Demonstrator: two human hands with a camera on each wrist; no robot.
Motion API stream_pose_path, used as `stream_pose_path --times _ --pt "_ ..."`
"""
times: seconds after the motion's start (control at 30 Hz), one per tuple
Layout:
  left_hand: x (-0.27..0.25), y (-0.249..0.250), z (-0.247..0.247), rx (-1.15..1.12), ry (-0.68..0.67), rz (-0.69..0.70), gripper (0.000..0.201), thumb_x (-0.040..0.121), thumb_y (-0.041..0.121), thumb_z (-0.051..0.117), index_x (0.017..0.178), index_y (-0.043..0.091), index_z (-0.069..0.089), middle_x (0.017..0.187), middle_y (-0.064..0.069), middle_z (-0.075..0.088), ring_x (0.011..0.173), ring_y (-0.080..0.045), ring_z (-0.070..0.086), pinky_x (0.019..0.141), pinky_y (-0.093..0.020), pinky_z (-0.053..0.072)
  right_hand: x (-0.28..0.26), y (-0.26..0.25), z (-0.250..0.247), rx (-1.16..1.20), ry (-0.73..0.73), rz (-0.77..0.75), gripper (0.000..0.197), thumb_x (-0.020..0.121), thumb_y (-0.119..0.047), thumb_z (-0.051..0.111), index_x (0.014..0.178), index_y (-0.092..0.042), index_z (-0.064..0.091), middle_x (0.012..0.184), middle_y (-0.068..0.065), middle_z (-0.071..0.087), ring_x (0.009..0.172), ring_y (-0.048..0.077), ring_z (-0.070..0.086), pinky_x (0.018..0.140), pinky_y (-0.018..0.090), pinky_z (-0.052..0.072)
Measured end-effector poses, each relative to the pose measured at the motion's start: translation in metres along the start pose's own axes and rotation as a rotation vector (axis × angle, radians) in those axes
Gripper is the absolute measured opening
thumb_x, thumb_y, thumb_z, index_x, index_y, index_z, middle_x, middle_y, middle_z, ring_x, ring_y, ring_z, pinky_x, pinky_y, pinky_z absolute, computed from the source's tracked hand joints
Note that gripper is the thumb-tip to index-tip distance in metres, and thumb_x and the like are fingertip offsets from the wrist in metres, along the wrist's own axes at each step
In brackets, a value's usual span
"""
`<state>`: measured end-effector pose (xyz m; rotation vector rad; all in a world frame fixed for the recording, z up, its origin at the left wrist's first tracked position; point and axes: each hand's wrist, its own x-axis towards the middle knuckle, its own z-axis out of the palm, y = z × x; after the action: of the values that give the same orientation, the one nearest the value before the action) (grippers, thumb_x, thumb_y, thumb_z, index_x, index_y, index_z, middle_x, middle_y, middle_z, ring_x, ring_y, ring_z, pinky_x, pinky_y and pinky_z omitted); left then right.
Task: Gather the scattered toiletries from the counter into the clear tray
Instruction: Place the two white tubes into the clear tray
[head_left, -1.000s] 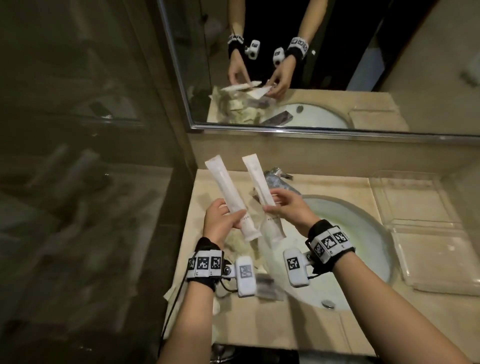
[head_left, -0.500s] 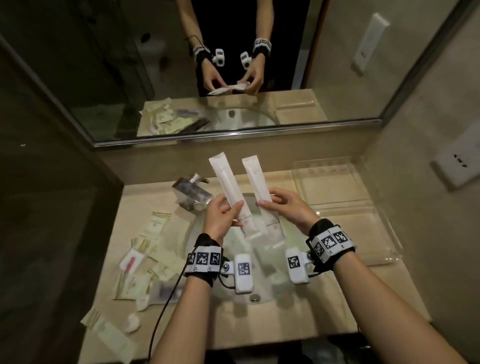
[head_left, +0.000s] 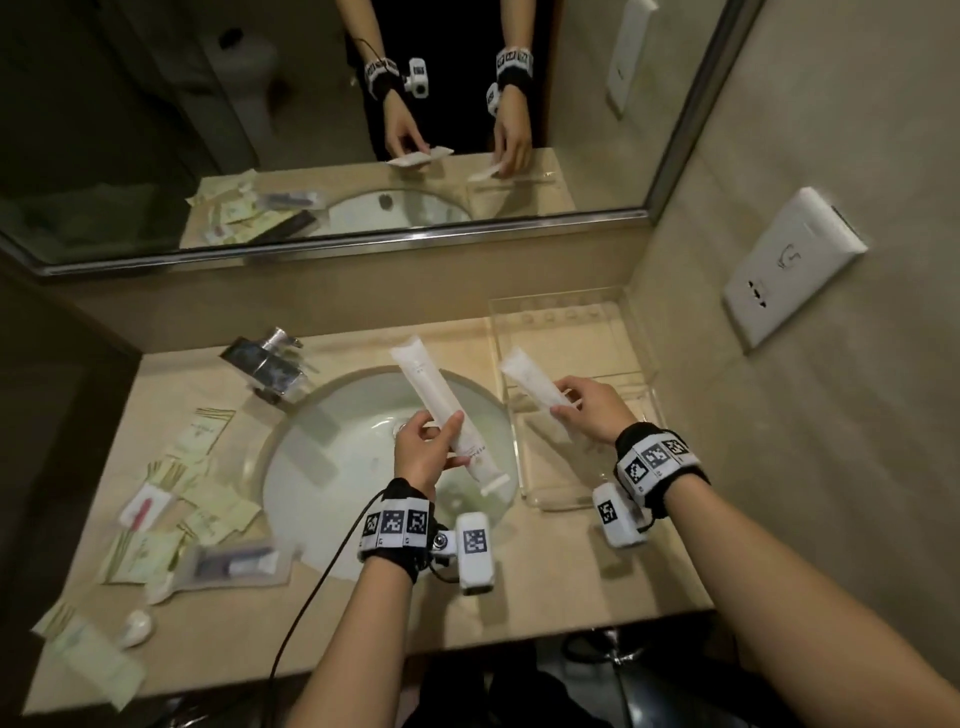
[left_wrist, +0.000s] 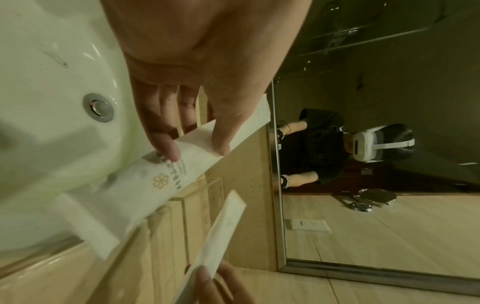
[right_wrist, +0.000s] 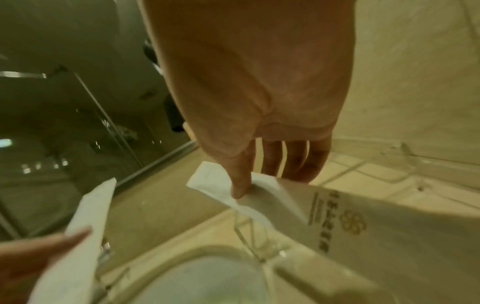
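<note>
Your left hand (head_left: 423, 457) pinches one white tube (head_left: 441, 405) between thumb and fingers, holding it over the sink (head_left: 322, 467) with its crimped end pointing away from you. Your right hand (head_left: 592, 410) pinches the second tube (head_left: 532, 379) near its middle, already above the clear tray (head_left: 639, 332) at the right end of the surface (head_left: 545, 582).

Both tubes look light and soft-walled, so they likely dent under pressure; a gentle pinch is probably enough. The plastic skin looks smooth and may slide, so hold on the fuller body rather than the thin flat crimp, which could fold. The cap end seems the heaviest part, so gripping closer to it should stop the tube swinging.

The sachets (head_left: 208, 499) scattered left of the sink look flat, thin and flimsy; they probably need lifting by an edge or sliding together first. The small pouch (head_left: 239, 564) beside them appears limp, so take it across its middle.
</note>
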<state>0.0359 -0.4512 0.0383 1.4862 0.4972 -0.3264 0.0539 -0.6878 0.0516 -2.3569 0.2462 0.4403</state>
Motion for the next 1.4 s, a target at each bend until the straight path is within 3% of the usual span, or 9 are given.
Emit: stream_pose_path --times 0.33,0.5,0.67,0.83,0.97,1.03,1.13,1.23,1.4 --pt "0.003 -0.028 -0.007 -0.014 0.021 -0.075 0.027 0.09 0.017 0.064 0.112 0.003 0.059 0.094 -0.021 0.061 0.079 -0.025 0.065 0.058 -0.029 0.061 0.007 0.06 0.043 -0.731 -0.271 0.097 0.033 0.087 -0.012 0.055 0.119 -0.019 0.061 0.12 0.005 0.063 0.11 0.026 0.059 0.093 0.037 0.047" --pt "0.003 -0.035 -0.005 -0.02 -0.015 -0.091 0.02 0.09 0.017 0.064 0.103 0.004 0.058 0.094 -0.022 0.061 0.078 -0.024 0.066 0.06 -0.028 0.061 0.004 0.069 0.053 -0.603 -0.17 0.064 0.031 0.085 -0.011 0.06 0.114 -0.021 0.059 0.12 0.006 0.056 0.106 0.026 0.057 0.092 0.037 0.048" --pt "0.002 -0.037 -0.003 -0.062 -0.023 -0.107 0.032 0.09 0.014 0.064 0.119 0.005 0.055 0.089 -0.012 0.065 0.081 -0.024 0.068 0.064 -0.029 0.061 -0.001 0.076 0.06 -0.536 -0.128 0.037 0.027 0.085 -0.007 0.064 0.108 -0.02 0.063 0.119 0.005 0.056 0.103 0.025 0.057 0.09 0.034 0.049" --pt "0.002 -0.037 0.01 -0.099 -0.04 -0.118 0.027 0.091 0.015 0.062 0.115 0.002 0.058 0.092 -0.015 0.065 0.071 -0.023 0.065 0.068 -0.031 0.062 -0.005 0.084 0.055 -0.427 -0.086 0.068 0.02 0.087 -0.011 0.062 0.104 -0.021 0.065 0.114 0.003 0.06 0.1 0.022 0.06 0.092 0.036 0.051" --pt "0.002 -0.038 0.028 -0.117 -0.106 -0.137 0.031 0.091 0.015 0.062 0.115 -0.004 0.059 0.093 -0.016 0.068 0.079 -0.029 0.068 0.072 -0.032 0.062 -0.008 0.069 0.041 0.126 0.153 0.008 0.01 0.093 -0.018 0.061 0.095 -0.017 0.07 0.099 0.002 0.073 0.089 0.016 0.069 0.079 0.025 0.055" --pt "0.0 -0.039 0.04 -0.139 -0.15 -0.163 0.031 0.09 0.017 0.064 0.113 -0.005 0.061 0.097 -0.018 0.069 0.082 -0.029 0.069 0.073 -0.031 0.062 -0.014 0.054 0.029 0.28 0.143 -0.115 0.015 0.089 -0.025 0.068 0.101 -0.016 0.07 0.097 -0.003 0.074 0.091 0.009 0.068 0.078 0.015 0.051" --pt "-0.003 -0.04 0.057 -0.157 -0.243 -0.212 0.036 0.088 0.022 0.068 0.111 -0.006 0.063 0.099 -0.019 0.07 0.088 -0.028 0.07 0.074 -0.03 0.061 -0.02 0.04 0.019 0.25 -0.024 -0.181 0.024 0.082 -0.028 0.076 0.103 -0.019 0.07 0.09 -0.005 0.075 0.087 0.004 0.069 0.08 0.012 0.05" --pt "-0.005 -0.041 0.069 -0.136 -0.285 -0.249 0.036 0.087 0.023 0.069 0.11 -0.004 0.064 0.098 -0.017 0.07 0.085 -0.027 0.069 0.073 -0.03 0.061 -0.018 0.048 0.011 0.238 -0.065 -0.102 0.017 0.082 -0.016 0.075 0.098 -0.013 0.07 0.078 0.002 0.071 0.065 0.011 0.065 0.062 0.019 0.052" --pt "0.006 -0.054 0.068 0.167 -0.047 -0.134 0.04 0.078 0.02 0.078 0.108 0.004 0.059 0.102 -0.02 0.069 0.073 -0.023 0.065 0.071 -0.035 0.059 -0.012 0.076 -0.006 0.01 0.037 0.031 0.014 0.083 -0.007 0.067 0.094 -0.014 0.071 0.081 0.004 0.068 0.061 0.01 0.058 0.058 0.016 0.045"
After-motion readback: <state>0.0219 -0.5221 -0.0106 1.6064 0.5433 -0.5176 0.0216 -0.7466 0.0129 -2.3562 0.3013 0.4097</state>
